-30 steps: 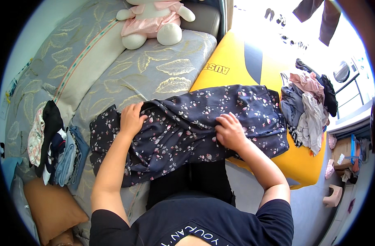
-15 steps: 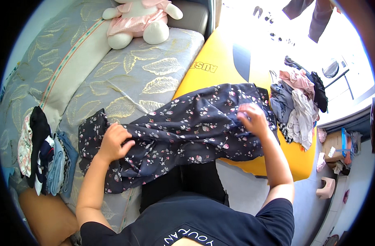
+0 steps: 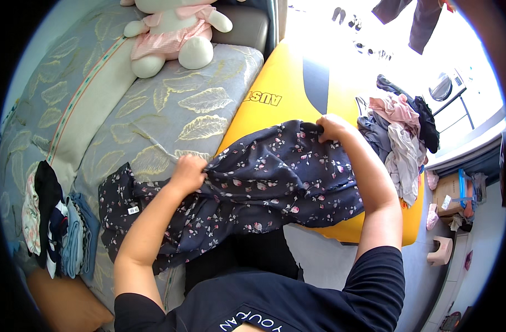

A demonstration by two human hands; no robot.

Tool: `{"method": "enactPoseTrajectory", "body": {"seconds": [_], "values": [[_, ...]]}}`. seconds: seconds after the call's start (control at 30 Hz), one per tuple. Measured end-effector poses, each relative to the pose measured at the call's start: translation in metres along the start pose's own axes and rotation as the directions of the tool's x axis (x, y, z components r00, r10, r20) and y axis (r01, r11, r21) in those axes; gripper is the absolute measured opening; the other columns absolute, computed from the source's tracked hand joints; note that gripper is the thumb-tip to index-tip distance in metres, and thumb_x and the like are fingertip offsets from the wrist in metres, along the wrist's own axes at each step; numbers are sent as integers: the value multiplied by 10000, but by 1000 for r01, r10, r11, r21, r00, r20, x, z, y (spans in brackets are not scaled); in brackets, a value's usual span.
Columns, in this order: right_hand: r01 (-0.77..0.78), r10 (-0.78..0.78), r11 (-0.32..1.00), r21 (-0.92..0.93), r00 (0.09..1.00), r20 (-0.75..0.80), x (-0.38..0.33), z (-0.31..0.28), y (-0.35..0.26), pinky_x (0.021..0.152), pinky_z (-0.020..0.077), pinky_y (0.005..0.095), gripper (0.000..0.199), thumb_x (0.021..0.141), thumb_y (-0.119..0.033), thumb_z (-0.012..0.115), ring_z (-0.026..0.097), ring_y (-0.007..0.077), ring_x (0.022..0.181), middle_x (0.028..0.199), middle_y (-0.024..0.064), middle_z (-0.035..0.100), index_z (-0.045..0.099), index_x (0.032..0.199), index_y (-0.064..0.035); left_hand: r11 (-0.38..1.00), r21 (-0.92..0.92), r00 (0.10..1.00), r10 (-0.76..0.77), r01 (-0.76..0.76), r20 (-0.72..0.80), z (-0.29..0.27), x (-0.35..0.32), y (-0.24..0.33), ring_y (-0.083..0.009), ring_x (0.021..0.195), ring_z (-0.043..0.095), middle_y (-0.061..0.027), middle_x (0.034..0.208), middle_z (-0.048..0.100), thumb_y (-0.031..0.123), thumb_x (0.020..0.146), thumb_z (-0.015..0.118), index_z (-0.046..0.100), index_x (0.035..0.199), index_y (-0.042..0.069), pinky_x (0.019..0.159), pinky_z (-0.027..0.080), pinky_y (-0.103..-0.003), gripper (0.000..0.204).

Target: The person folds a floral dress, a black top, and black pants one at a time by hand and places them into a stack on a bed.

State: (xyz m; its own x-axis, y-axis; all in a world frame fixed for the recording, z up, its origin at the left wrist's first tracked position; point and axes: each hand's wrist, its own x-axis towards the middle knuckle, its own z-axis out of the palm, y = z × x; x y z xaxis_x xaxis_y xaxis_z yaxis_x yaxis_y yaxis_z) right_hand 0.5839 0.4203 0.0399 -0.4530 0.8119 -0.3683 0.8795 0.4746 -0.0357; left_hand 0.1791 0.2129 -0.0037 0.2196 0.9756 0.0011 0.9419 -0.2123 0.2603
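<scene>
A dark floral garment [image 3: 264,182], thin and printed with small pink and white flowers, is spread crosswise before me, over the sofa's edge, my lap and a yellow padded surface. Its far edge is pinched in my left hand [image 3: 189,174], near the middle of the cloth. Farther right, my right hand [image 3: 334,128] grips the upper right corner, fingers closed round the fabric. A small white label shows on the cloth at the left end. Whether the garment is a dress or a skirt I cannot tell.
The grey leaf-patterned sofa [image 3: 153,119] carries a row of folded clothes [image 3: 76,235] at left and a large plush toy [image 3: 173,41] at the back. Loose clothes [image 3: 399,138] lie heaped on the yellow padded surface [image 3: 253,119]. A pink stool [image 3: 440,250] stands on the floor at right.
My left hand has moved right along the garment's far edge and closed on it. My right hand has reached farther away and taken hold of the upper corner. The white label has come into view.
</scene>
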Motion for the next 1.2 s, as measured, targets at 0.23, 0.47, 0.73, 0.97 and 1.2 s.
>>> {"method": "enactPoseTrajectory", "body": {"seconds": [0.23,0.47,0.73,0.97,1.2], "values": [[-59,-73,992,-112,458,-886,-16,-25,34,885,428,410,221,702,-111,689,547,314,1014,953,99,608,588,897,-91,978,-207,711,-120,-36,-693,-51,21,0,-331,753,566,-123,770,571,-26,721,628,581,828,31,672,442,-400,130],[-161,-132,939,-303,645,-753,-75,70,54,996,390,424,159,793,-101,549,539,290,1074,1069,104,593,635,927,-102,893,87,849,448,-442,-279,6,-51,16,-314,863,542,-106,791,537,26,655,617,585,799,67,971,401,-486,152],[71,-95,996,-62,771,-630,-162,91,43,978,434,403,366,750,5,571,530,322,1136,1187,138,580,624,1104,-74,919,11,918,393,-393,-44,27,-108,105,-304,1013,555,-111,1034,586,218,699,746,601,1045,62,980,405,-483,406],[246,-268,961,-125,726,-633,-172,91,-1,997,433,405,428,705,-43,632,518,304,1172,1206,97,573,635,1122,-138,958,184,934,260,-218,-247,78,-108,95,-267,809,570,-86,827,583,82,744,573,593,922,56,701,448,-381,181],[-56,-115,987,-151,406,-907,-167,83,46,709,496,384,121,747,-11,582,597,267,822,819,56,599,582,820,-107,863,-500,893,-278,70,-355,32,-106,63,-287,598,605,-198,661,591,-54,739,477,610,805,-8,567,463,-374,155]]}}
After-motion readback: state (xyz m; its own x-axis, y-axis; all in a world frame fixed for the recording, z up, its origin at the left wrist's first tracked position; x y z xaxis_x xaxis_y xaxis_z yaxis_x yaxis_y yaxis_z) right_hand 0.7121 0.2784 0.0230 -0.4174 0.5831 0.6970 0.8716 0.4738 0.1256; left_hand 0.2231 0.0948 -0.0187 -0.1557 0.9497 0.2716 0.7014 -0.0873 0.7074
